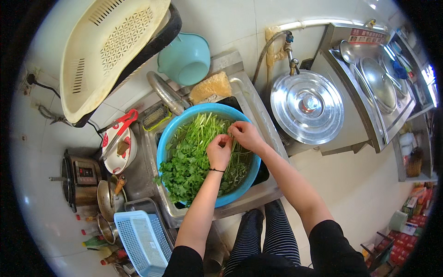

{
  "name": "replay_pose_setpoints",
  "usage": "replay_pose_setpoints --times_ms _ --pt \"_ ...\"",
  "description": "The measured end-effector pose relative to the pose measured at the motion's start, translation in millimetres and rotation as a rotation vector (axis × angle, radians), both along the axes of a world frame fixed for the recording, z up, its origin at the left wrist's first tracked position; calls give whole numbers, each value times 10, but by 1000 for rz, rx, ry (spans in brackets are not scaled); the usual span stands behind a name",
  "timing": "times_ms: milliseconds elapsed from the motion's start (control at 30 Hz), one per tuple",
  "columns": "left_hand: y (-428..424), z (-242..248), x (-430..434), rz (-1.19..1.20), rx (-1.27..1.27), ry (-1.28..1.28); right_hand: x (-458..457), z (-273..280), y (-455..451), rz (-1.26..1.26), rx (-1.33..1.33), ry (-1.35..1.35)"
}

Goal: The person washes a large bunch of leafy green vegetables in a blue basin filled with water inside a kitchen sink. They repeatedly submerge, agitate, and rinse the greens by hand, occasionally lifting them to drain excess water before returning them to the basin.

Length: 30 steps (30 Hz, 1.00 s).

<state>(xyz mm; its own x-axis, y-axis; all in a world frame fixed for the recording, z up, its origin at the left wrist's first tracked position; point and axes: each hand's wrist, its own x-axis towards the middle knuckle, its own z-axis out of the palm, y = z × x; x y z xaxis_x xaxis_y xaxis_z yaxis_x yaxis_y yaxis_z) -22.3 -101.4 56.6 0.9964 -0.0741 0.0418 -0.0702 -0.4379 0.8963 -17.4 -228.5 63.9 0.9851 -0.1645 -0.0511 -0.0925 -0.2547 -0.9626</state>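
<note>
A blue plastic basin [162,138] sits over the steel sink, holding water and a large heap of cilantro [188,166]. The pale stems point up towards the faucet and the leaves lie towards my left forearm. My left hand [219,152], with a dark band at the wrist, pinches a thin cilantro stem above the heap. Close beside it on the right, my right hand [246,135] has thumb and fingertips together at the upper end of that strand. Loose sprigs [237,173] float in the water under the hands. What lies between the fingertips is partly hidden.
A curved steel faucet [168,93] overhangs the basin's back rim, near a loofah sponge [211,87] and a teal bowl [187,59]. Left stand a bowl with red-handled scissors [126,124], an electric pressure cooker [83,176] and a light-blue basket [142,239]. A lidded metal pot [308,121] stands right.
</note>
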Motion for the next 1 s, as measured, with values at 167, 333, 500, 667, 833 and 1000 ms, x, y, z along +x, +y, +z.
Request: replay_pose_setpoints --times_ms 167,333,500,667,833,1000 --pt "34 -40 14 -46 37 -27 44 -45 -5 -16 62 12" --pt "3 -15 -8 -63 28 -30 45 -48 -37 -3 120 13" --pt "32 -67 -15 -32 -3 -6 42 -56 -42 100 150 9" --pt "43 -112 2 -11 -21 -16 39 -83 -51 122 81 -21" --pt "51 -76 22 -22 -36 -39 28 67 -22 86 46 49" --pt "59 -131 22 -54 -35 -34 85 -16 -56 90 42 68"
